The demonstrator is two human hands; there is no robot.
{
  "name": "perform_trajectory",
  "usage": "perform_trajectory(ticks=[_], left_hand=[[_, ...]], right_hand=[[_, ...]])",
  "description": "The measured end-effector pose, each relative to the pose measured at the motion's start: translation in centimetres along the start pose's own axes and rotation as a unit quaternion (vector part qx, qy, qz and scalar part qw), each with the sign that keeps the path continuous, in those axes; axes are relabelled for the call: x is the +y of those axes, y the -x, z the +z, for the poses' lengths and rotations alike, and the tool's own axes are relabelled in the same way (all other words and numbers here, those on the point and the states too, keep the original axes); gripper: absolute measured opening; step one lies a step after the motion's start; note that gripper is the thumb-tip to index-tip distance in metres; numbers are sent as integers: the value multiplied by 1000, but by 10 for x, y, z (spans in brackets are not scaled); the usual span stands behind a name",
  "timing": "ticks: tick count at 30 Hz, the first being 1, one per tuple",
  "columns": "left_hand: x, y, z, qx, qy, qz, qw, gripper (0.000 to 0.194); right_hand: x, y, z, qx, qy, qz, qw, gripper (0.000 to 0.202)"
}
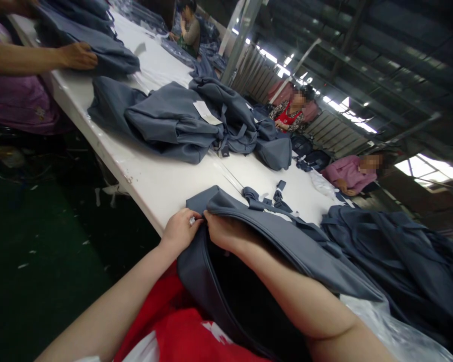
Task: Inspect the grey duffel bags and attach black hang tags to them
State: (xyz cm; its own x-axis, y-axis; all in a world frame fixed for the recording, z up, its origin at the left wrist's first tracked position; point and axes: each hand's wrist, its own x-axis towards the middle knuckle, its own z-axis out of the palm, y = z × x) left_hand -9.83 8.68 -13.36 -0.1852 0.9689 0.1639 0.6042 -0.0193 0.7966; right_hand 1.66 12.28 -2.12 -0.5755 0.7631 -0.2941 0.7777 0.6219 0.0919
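A dark blue-grey bag (200,266) lies at the table's near edge, its long zipped opening gaping toward me. My left hand (181,229) pinches the bag's edge at the far end of the opening, with a small whitish bit showing by its fingers. From inside the opening, my right hand (221,231) grips the same end of the bag close beside the left fingertips. Part of the right hand is covered by the bag's upper flap. The bag's dark interior shows below my right forearm.
More blue-grey bags (166,120) lie farther along the white table (147,186). Another pile of bags (385,251) is at the right, near clear plastic (377,317). A co-worker's hand (79,56) rests on a bag at the upper left. Other people sit across the table.
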Motion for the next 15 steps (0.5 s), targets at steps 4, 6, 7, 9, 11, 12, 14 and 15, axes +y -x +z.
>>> perform_trajectory(ticks=[4,6,7,9,11,12,14,15], left_hand=[[-8,-4,-10,-37,-4,20,999,15],[-10,-7,-19,-34,-10,37,999,20],[-9,-8,-25,-15,-12,46,999,22],[1,-7,-36,46,-4,70,996,21],[20,1,-45,98,22,113,989,13],[33,7,-48,106,40,144,983,9],[59,21,-50,89,68,215,970,5],[71,28,-49,74,71,250,963,9]], right_hand=[[18,15,-2,-51,-82,-84,992,37],[31,37,-8,-71,-117,-125,983,46],[38,52,-13,-74,-128,-145,978,51],[53,84,-28,-69,-149,-174,971,57],[70,116,-47,-70,-189,-196,960,56],[80,129,-57,-70,-217,-198,953,51],[100,150,-75,-59,-287,-175,940,40],[110,157,-83,-49,-327,-153,931,38]])
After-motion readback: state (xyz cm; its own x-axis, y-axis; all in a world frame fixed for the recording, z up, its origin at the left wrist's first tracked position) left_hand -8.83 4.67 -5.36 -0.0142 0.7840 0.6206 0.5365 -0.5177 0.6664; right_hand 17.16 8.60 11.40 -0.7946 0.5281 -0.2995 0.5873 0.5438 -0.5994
